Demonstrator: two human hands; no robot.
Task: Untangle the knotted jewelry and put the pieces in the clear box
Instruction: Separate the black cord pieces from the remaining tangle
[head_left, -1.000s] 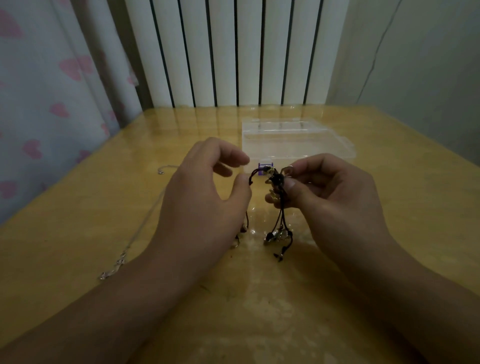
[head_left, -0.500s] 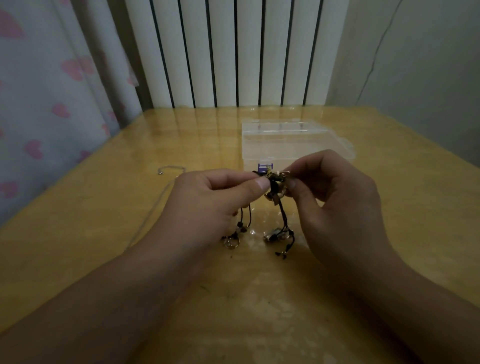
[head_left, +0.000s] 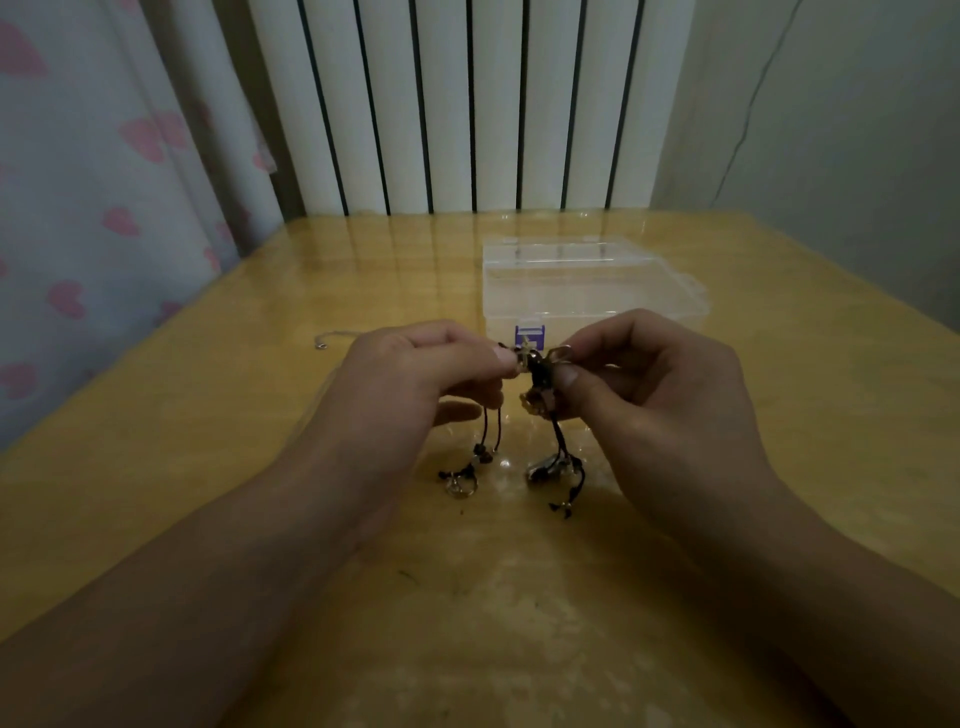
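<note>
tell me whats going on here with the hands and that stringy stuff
A person is working on a knot of dark-corded jewelry, held above a wooden table. The left hand pinches one side of the knot and the right hand pinches the other, with charm-tipped cords dangling below. The clear box sits just behind, lid closed. A thin silver chain lies on the table to the left.
</note>
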